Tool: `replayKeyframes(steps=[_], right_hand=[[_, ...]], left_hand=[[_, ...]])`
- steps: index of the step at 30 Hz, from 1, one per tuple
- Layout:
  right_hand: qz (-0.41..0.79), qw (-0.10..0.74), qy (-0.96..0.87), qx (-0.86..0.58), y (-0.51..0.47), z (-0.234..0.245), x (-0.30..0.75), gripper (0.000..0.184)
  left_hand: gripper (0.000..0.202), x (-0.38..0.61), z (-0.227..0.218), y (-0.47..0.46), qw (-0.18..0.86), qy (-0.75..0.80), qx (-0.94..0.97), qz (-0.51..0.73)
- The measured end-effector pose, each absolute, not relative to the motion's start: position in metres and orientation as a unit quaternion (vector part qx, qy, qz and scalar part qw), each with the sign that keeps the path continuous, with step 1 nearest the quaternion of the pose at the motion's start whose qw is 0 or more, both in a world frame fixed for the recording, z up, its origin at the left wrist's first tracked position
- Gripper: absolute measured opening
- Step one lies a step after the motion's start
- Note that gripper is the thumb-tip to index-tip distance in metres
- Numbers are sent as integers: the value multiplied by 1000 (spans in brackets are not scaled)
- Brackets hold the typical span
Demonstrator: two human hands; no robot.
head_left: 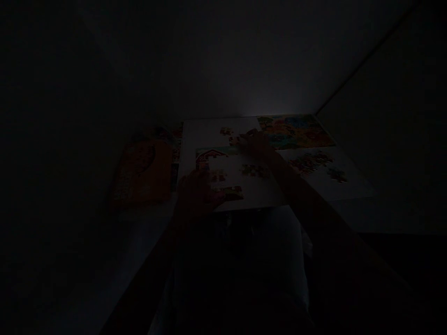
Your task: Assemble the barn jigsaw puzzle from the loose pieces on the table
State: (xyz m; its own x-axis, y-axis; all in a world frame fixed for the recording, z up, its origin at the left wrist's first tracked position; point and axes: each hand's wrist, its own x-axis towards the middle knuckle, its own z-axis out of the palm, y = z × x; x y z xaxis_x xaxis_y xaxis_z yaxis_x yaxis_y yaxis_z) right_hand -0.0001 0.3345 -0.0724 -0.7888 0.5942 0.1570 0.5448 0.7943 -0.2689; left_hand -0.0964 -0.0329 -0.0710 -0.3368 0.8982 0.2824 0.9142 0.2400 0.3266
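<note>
Light: we look down on a very dim scene, so small details and edges are hard to make out.
Left hand: our left hand (199,193) lies over the lower left of the white puzzle board (223,132), at lower middle of the frame. Its fingers (220,197) stretch toward a strip of jigsaw pieces (230,193). The dark hides whether they are grasping anything or just resting, so we cannot tell.
Right hand: our right hand (256,142) reaches to upper middle. Its fingers (246,136) are down on or just above a small cluster of pieces (237,140). We cannot tell if they are clenched on a piece or released.
Pieces: scattered groups lie on the board, including a loose group (254,170) between our hands and a red-roofed section (206,158) just above our left hand. Another small group (226,131) sits near the board's top edge.
Upper right: a colourful assembled jigsaw section (295,132) lies beyond the board.
Right: a second white board (331,184) carries a long assembled strip (310,163) and a small group of pieces (337,175).
Left: an orange box (141,172) lies flat on the pale desk (146,223), just beside the board.
</note>
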Motion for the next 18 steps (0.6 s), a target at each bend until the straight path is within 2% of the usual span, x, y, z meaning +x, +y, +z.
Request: replayKeyframes(steps=[3, 8, 11, 15, 18], right_hand=[[130, 100, -940, -298, 337, -73, -5, 58], [140, 73, -946, -282, 348, -71, -8, 67], [144, 60, -950, -271, 354, -67, -12, 61], [201, 88, -935, -278, 357, -63, -17, 57], [270, 154, -912, -266, 355, -63, -17, 39]], left_hand=[[93, -100, -71, -37, 20, -789, -573, -223], [98, -95, -69, -35, 20, -777, -581, -243], [95, -95, -71, -35, 22, -780, -576, -245], [87, -97, -75, -37, 11, -789, -564, -244], [77, -102, -76, -32, 20, -805, -532, -260]])
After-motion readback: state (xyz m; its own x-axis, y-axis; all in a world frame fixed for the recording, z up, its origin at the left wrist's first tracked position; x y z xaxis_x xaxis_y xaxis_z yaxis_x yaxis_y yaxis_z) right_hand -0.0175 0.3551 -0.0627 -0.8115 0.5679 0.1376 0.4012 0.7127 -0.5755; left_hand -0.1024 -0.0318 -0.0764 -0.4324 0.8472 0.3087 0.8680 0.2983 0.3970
